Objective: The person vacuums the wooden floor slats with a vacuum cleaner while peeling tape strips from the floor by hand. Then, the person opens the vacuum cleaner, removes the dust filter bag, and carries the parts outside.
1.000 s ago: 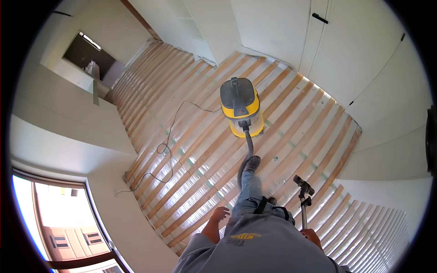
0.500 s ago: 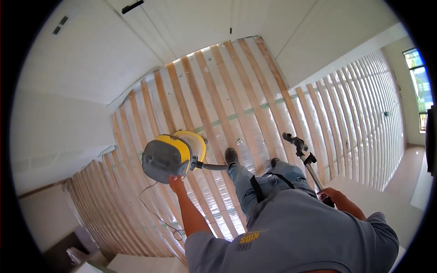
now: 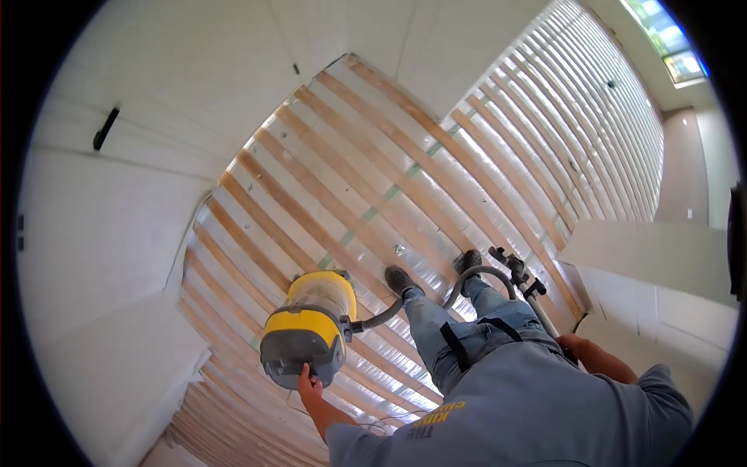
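A yellow and grey drum vacuum cleaner stands on the slatted floor to my left, its clear tank showing below the yellow band. My left hand is closed at the edge of its grey lid, with one finger lying on top; the underside of the grip is hidden. A grey hose runs from the machine past my legs to the wand. My right hand is wrapped round the upper part of the metal vacuum wand, partly hidden by my body. The black floor nozzle is at the wand's far end.
Wooden battens run in parallel over a silvery sheet, crossed by a green strip. White walls or panels border the floor. A white boxy unit stands at right. A thin cord lies beside my left forearm.
My view has turned, shifting the vacuum cleaner lower in the picture. The hose now shows as a loop before my legs. Both hands keep their holds.
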The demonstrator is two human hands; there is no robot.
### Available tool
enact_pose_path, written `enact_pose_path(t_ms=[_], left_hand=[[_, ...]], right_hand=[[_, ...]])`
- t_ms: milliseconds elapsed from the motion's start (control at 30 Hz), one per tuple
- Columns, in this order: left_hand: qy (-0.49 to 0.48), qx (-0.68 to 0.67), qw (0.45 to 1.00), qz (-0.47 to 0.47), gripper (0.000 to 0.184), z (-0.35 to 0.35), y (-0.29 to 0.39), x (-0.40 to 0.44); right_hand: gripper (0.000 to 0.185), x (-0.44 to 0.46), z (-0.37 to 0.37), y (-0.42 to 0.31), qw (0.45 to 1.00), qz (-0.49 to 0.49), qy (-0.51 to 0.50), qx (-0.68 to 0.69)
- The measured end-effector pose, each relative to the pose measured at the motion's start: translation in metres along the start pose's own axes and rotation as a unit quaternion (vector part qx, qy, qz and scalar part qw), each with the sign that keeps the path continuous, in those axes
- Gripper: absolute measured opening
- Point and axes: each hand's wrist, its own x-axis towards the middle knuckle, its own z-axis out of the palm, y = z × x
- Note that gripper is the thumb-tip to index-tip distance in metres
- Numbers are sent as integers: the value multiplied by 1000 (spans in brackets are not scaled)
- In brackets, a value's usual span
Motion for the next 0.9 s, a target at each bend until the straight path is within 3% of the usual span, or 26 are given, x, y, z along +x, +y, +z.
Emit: enact_pose_path(t_ms=[33,67,100,133,167,233,400,567,633,667,700,800,900], left_hand=[[-33,6,998,-56,17,-4,8,5],[-34,0,997,-63,15,-4,9,8],[-28,0,997,-65,13,8,11,-1],[22,-10,996,-86,13,22,11,-14],[34,-24,994,-101,14,30,6,-21],[-22,-29,995,-98,16,41,-11,-21],[49,-78,977,-192,35,126,-55,-72],[-35,-48,984,-169,19,175,-108,-102],[-95,81,990,-69,40,188,-130,-108],[-99,92,989,-62,40,198,-146,-125],[-182,247,950,57,46,210,-168,-146],[-148,212,966,-9,38,270,-189,-198],[-135,222,966,-13,31,325,-210,-235]], right_hand=[[34,-50,17,-15,999,-29,-15,-3],[36,-11,12,6,999,-9,-36,24],[37,-31,20,2,999,25,-17,22],[44,-59,24,-7,1000,-1,2,-31],[43,27,19,37,999,-10,-40,17],[33,-36,27,23,997,-48,-21,55],[22,-9,28,36,973,-80,-135,171],[16,-11,7,26,924,-123,-208,297],[16,9,-7,28,905,-120,-238,333],[15,18,-18,29,900,-125,-248,337],[14,26,-33,30,895,-131,-257,340],[17,34,-89,28,883,-131,-268,361],[15,66,-136,33,874,-115,-268,388]])
